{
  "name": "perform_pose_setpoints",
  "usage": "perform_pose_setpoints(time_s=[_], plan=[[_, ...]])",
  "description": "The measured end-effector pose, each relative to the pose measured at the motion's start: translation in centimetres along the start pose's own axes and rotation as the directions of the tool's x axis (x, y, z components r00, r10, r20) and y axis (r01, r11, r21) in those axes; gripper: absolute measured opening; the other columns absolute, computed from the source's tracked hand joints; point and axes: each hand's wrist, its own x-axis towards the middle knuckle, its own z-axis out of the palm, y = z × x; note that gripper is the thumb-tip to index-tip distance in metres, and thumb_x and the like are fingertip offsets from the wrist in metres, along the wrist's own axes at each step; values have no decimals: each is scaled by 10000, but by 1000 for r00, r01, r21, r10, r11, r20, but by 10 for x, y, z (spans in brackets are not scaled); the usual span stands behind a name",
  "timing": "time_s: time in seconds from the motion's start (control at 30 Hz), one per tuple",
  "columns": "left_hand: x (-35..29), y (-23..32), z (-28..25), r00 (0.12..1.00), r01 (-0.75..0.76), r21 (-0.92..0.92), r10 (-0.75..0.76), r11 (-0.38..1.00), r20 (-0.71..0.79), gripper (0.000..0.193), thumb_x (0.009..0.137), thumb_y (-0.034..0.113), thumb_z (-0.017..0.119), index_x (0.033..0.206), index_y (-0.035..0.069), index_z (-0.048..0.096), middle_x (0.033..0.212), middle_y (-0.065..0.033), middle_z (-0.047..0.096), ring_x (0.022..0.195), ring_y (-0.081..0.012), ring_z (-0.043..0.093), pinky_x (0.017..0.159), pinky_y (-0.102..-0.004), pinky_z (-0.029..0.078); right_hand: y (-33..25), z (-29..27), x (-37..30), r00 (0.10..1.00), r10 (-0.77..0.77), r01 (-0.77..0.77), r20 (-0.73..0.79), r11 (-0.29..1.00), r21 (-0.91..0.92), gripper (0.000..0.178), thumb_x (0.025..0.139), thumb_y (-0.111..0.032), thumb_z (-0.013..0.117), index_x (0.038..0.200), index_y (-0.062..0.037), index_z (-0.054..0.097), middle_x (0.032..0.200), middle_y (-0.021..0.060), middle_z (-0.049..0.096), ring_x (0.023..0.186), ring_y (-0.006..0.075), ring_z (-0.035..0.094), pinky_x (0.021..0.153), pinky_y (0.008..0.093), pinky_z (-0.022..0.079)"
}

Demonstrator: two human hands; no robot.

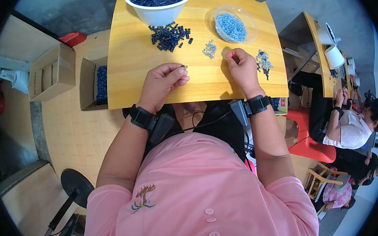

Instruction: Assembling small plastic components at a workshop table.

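Note:
My left hand (165,79) is closed in a pinch above the near part of the table, and the end of a small black plastic piece (183,66) shows at its fingertips. To the right, my right hand (243,68) is also pinched; what it holds, if anything, is too small to make out. Beyond the left hand lies a loose pile of small black plastic pieces (168,36). A little heap of silvery screws (209,50) sits between and beyond the hands. Right of my right hand is a cluster of screws and dark pieces (263,62).
A white tub (159,15) heaped with black pieces and a clear round container of screws (231,26) stand farther back on the wooden table (128,69). Left of it is a cardboard box (91,81). A red chair (306,138) and a seated person (349,126) are at right.

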Motion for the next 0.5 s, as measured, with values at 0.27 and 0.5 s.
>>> perform_pose_setpoints(time_s=[0.27, 0.5], plan=[[0, -1, -1, 1000, -6, -19, 6, 1000, -10, 241, 864, 140, 648, 1017, -42, 609, 915, -93, 647, 806, -138, 641, 734, -228, 535, -3, -5, 3, 1000, -22, 24, 17, 989, -146, 74, 757, -41, 615, 813, 8, 620, 697, 170, 633, 635, 284, 631, 608, 328, 495], [0, 0, 1, 1000, 1, 11, -1, 1000, 3, 207, 888, 137, 611, 1026, -16, 613, 911, -66, 642, 827, -136, 632, 757, -241, 529, 15, -10, -1, 988, 150, -150, 23, 989, 9, 108, 724, -69, 653, 803, 5, 652, 695, 156, 648, 627, 232, 644, 625, 301, 501]])
